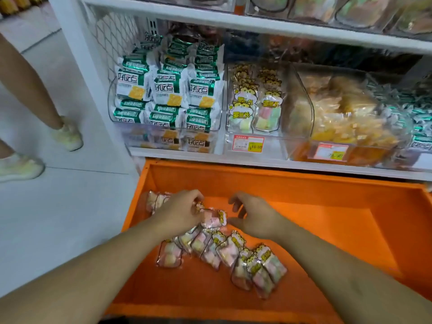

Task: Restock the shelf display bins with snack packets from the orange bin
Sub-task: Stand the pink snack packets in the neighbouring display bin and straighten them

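The orange bin (304,183) stands on the floor below the shelf. Several clear snack packets (236,256) with pastel cubes and tiger labels lie in a row on its bottom. My left hand (181,212) grips a packet (214,218) at the far end of that row, fingers curled over it. More packets (155,199) lie just beyond my left hand. My right hand (253,217) hovers beside that packet with fingers spread and bent, holding nothing. On the shelf above, a clear display bin (254,139) holds the same tiger packets (254,101).
A bin of green-and-white biscuit packs (168,90) sits left of the tiger bin, a bin of yellow snacks (346,118) to its right. Another person's legs and pale shoes (67,134) stand on the white floor at the left. A white shelf edge (257,24) runs above.
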Tool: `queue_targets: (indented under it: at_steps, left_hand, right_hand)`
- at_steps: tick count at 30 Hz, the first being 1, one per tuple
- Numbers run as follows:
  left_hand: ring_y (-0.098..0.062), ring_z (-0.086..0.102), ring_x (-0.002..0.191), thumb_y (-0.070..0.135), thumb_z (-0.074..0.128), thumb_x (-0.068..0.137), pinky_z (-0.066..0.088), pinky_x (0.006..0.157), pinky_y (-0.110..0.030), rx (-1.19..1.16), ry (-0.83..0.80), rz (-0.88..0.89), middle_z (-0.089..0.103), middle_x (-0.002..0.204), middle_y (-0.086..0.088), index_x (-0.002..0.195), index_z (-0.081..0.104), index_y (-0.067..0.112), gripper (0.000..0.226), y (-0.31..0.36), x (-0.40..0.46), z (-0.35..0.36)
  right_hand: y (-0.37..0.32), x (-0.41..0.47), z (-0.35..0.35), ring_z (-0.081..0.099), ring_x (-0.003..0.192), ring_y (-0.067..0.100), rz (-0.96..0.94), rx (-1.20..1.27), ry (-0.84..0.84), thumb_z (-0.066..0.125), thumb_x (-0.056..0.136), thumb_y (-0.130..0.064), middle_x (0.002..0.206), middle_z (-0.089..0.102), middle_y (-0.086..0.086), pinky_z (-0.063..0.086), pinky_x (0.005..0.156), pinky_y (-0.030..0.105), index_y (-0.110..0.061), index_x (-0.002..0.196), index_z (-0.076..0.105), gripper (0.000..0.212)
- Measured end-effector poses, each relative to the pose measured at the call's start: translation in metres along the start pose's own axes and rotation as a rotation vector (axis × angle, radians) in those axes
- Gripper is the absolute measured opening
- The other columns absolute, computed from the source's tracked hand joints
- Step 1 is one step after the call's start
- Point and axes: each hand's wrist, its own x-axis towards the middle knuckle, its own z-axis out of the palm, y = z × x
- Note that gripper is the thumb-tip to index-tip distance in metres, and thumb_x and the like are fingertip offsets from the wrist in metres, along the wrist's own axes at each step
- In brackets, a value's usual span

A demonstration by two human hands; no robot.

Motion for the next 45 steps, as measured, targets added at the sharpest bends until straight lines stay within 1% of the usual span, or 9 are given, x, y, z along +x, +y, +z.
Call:
queue_targets:
  at_steps: [8, 12, 16, 21, 23, 27, 34, 40, 45]
  left_hand:
    - [-0.019, 0.057, 0.127, 0.031, 0.068, 0.097, 0.044, 0.100, -0.023, 0.014, -0.017, -0.222, 0.048, 0.154, -0.002, 0.150, 0.050, 0.028, 0.056, -0.073, 0.040, 0.058]
    - [-0.028, 0.021, 0.155, 0.032, 0.066, 0.098, 0.019, 0.125, -0.042, 0.113, -0.077, -0.281, 0.034, 0.165, 0.001, 0.161, 0.035, 0.029, 0.070, -0.089, 0.062, 0.081]
    - [-0.037, 0.025, 0.153, 0.016, 0.073, 0.094, 0.029, 0.123, -0.048, 0.076, -0.011, -0.348, 0.031, 0.166, -0.004, 0.157, 0.039, 0.029, 0.073, -0.092, 0.075, 0.095]
    - [-0.023, 0.063, 0.111, 0.011, 0.075, 0.089, 0.057, 0.089, -0.038, 0.041, -0.043, -0.364, 0.061, 0.131, -0.006, 0.135, 0.059, 0.021, 0.050, -0.088, 0.079, 0.102]
    - [-0.015, 0.064, 0.090, 0.013, 0.071, 0.090, 0.056, 0.073, -0.032, 0.030, -0.080, -0.342, 0.066, 0.111, -0.002, 0.112, 0.066, 0.021, 0.024, -0.081, 0.076, 0.100]
    - [-0.008, 0.061, 0.074, 0.006, 0.064, 0.092, 0.044, 0.054, -0.023, -0.143, -0.082, -0.386, 0.064, 0.101, 0.004, 0.109, 0.061, 0.025, 0.025, -0.066, 0.065, 0.087]
    - [-0.035, 0.076, 0.092, -0.009, 0.057, 0.091, 0.066, 0.067, -0.046, -0.567, -0.128, -0.459, 0.066, 0.116, -0.013, 0.115, 0.064, 0.011, 0.032, -0.022, 0.038, 0.027]
    - [-0.035, 0.076, 0.089, -0.013, 0.069, 0.088, 0.065, 0.064, -0.046, -0.670, -0.064, -0.348, 0.063, 0.125, -0.010, 0.126, 0.061, 0.021, 0.052, 0.031, -0.011, -0.037]
    - [-0.034, 0.078, 0.084, -0.017, 0.064, 0.089, 0.065, 0.067, -0.046, -0.776, -0.033, -0.218, 0.065, 0.124, -0.011, 0.118, 0.071, 0.025, 0.052, 0.069, -0.059, -0.086]
  right_hand:
    - [0.045, 0.068, 0.091, 0.044, 0.142, 0.030, 0.078, -0.024, -0.118, 0.082, 0.089, -0.031, 0.159, 0.036, 0.004, 0.043, 0.115, 0.041, -0.028, 0.159, 0.035, 0.085]
    - [0.058, 0.101, 0.117, 0.020, 0.157, 0.029, 0.040, -0.067, -0.125, 0.086, 0.084, -0.035, 0.170, 0.024, 0.009, 0.017, 0.126, 0.043, -0.030, 0.165, 0.024, 0.102]
    - [0.070, 0.114, 0.146, 0.036, 0.148, 0.029, 0.029, -0.102, -0.081, 0.083, 0.078, -0.055, 0.160, 0.042, 0.001, 0.023, 0.122, 0.040, -0.031, 0.163, 0.026, 0.105]
    - [0.071, 0.106, 0.144, 0.040, 0.136, 0.029, 0.057, -0.124, -0.038, 0.084, 0.077, -0.054, 0.151, 0.047, -0.001, 0.035, 0.114, 0.039, -0.023, 0.157, 0.037, 0.098]
    - [0.073, 0.100, 0.141, 0.040, 0.138, 0.027, 0.045, -0.084, -0.060, 0.088, 0.072, -0.053, 0.151, 0.048, -0.001, 0.033, 0.116, 0.040, -0.022, 0.157, 0.037, 0.104]
    - [0.065, 0.086, 0.120, 0.044, 0.139, 0.018, 0.035, 0.029, -0.067, 0.094, 0.068, -0.043, 0.149, 0.048, -0.005, 0.035, 0.117, 0.035, -0.024, 0.155, 0.042, 0.103]
    - [0.009, 0.047, 0.036, 0.065, 0.101, 0.009, 0.141, 0.521, -0.098, 0.089, 0.082, -0.019, 0.128, 0.055, -0.014, 0.054, 0.064, 0.019, -0.025, 0.145, 0.045, 0.078]
    - [-0.038, -0.014, -0.044, 0.066, 0.068, 0.014, 0.159, 0.860, 0.034, 0.067, 0.070, 0.002, 0.081, 0.066, 0.004, 0.059, 0.067, 0.038, -0.013, 0.098, 0.066, 0.032]
    - [-0.056, -0.073, -0.096, 0.072, 0.090, 0.034, 0.114, 1.158, 0.068, 0.065, 0.077, 0.017, 0.096, 0.073, 0.020, 0.063, 0.076, 0.048, 0.005, 0.117, 0.066, 0.042]
